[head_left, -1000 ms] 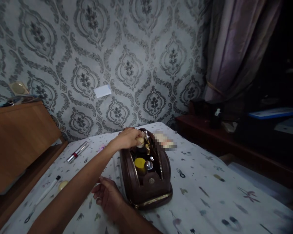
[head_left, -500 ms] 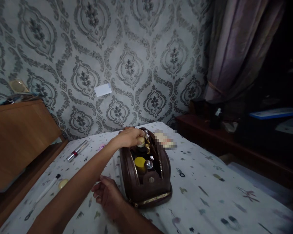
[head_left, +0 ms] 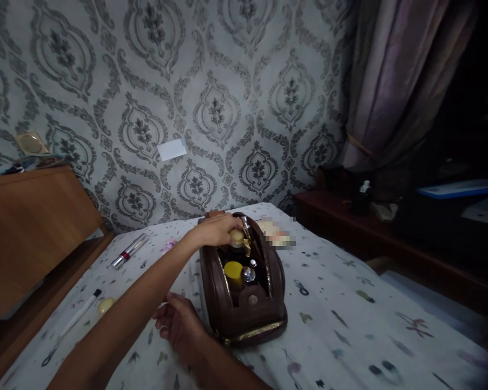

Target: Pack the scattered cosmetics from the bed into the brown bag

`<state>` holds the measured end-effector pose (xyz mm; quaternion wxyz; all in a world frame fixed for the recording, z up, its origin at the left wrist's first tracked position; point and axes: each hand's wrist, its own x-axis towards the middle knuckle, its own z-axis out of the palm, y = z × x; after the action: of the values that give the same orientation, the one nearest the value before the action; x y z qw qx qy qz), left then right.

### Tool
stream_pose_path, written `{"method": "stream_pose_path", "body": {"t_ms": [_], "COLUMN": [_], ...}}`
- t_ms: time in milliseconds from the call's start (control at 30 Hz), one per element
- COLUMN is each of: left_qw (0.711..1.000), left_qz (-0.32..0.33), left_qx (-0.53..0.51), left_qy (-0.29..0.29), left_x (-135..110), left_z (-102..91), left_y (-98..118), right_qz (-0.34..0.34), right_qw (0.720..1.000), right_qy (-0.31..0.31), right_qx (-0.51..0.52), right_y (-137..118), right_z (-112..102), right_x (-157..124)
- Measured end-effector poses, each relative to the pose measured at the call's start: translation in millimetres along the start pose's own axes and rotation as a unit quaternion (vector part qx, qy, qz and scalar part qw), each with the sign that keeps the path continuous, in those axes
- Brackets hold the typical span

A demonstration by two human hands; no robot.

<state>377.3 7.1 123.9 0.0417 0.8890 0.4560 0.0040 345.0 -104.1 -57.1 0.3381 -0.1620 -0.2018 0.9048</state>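
A dark brown zippered bag (head_left: 248,314) lies unzipped on the patterned sheet. My left hand (head_left: 222,227) reaches into its far end, fingers closed on a jar with a pale round lid (head_left: 237,237). Inside the bag sit a jar with a yellow lid (head_left: 233,271), a clear round cap (head_left: 249,274), a small white-topped item (head_left: 252,263), a gold piece (head_left: 247,248) and a silver-topped tube (head_left: 246,225). My right hand (head_left: 181,325), with a ring, rests palm up left of the bag, loosely curled and holding nothing.
On the patterned sheet (head_left: 341,336) to the left lie a silver tube with a red band (head_left: 130,252), a white stick with a black end (head_left: 81,311) and a pale yellow round item (head_left: 106,306). A blurred card (head_left: 276,233) lies beyond the bag. A wooden board (head_left: 36,227) borders the left.
My left hand has shifted very slightly, and the pale-lidded jar sits a little lower and further right in the bag. My right hand has stayed in place.
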Motion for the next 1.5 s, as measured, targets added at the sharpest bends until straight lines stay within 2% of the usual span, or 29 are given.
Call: {"method": "stream_pose_path", "body": {"t_ms": [567, 700, 800, 967, 1033, 1133, 1300, 1400, 1500], "left_qw": [0.997, 0.997, 0.997, 0.977, 0.968, 0.952, 0.927, 0.914, 0.906], "left_qz": [-0.074, -0.069, -0.046, -0.038, -0.069, -0.132, -0.266, -0.324, -0.36], "left_qx": [-0.023, -0.016, -0.038, -0.109, -0.115, -0.127, -0.15, -0.141, -0.121], "left_qy": [0.021, 0.022, 0.058, 0.178, 0.213, 0.246, 0.217, 0.199, 0.188], "left_x": [4, 2, -7, -50, -73, -110, -176, -208, -225], "left_z": [11.1, 9.4, 3.9, -2.0, 4.7, 26.4, 74.6, 100.9, 120.4], "left_y": [-3, -4, -8, -20, -31, -58, -101, -108, -105], "right_qz": [0.005, 0.005, -0.001, 0.009, 0.008, 0.006, 0.025, 0.032, 0.038], "right_qw": [1.0, 1.0, 1.0, 1.0, 1.0, 1.0, 1.0, 0.999, 0.999], "right_qy": [0.008, 0.005, 0.005, 0.013, 0.013, 0.01, 0.008, 0.008, 0.01], "right_qx": [0.009, 0.01, 0.014, 0.009, 0.008, 0.006, 0.012, 0.013, 0.012], "right_y": [-2, -1, -1, -4, -6, -9, -10, -10, -10], "right_z": [3, 2, 1, 3, 4, 4, 3, 2, 1], "right_x": [0, 0, -1, -4, -5, -7, -5, -4, -5]}}
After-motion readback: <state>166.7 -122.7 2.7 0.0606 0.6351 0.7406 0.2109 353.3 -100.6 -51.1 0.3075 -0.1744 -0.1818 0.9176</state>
